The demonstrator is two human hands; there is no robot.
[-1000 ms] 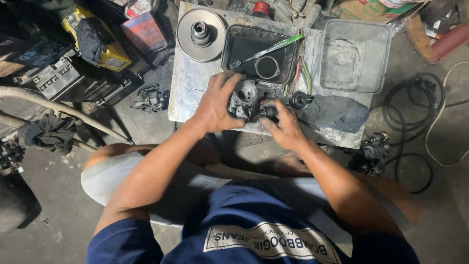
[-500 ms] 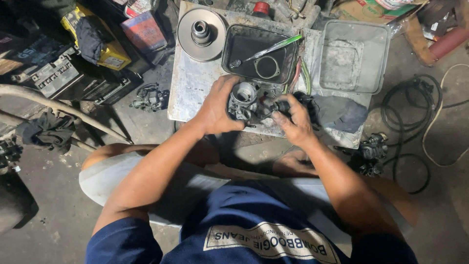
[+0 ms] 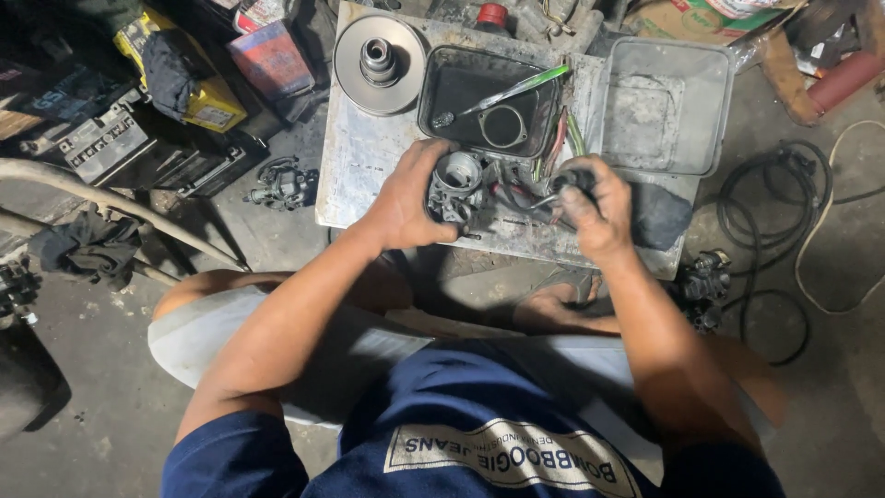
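Note:
My left hand point(image 3: 404, 198) grips a grey metal carburettor body point(image 3: 454, 186) and holds it upright on a low metal-topped work board point(image 3: 359, 166). My right hand point(image 3: 595, 207) is a little to the right of it, closed around a small dark part point(image 3: 573, 177) lifted off the board. Thin rods and tools point(image 3: 516, 198) lie on the board between the two hands. Just beyond them sits a black tray point(image 3: 442, 88) holding a ring and a green-handled screwdriver point(image 3: 516, 88).
A round metal pulley disc point(image 3: 378, 51) stands at the board's far left. A grey plastic tub point(image 3: 668, 101) and a dark rag point(image 3: 659, 214) are at the right. Black cables point(image 3: 784, 240) coil on the floor at right. Another carburettor point(image 3: 281, 183), a battery point(image 3: 101, 138) and boxes lie left.
My right hand has come away from the carburettor body and moved right with a small dark part in it. My left hand still holds the body in place.

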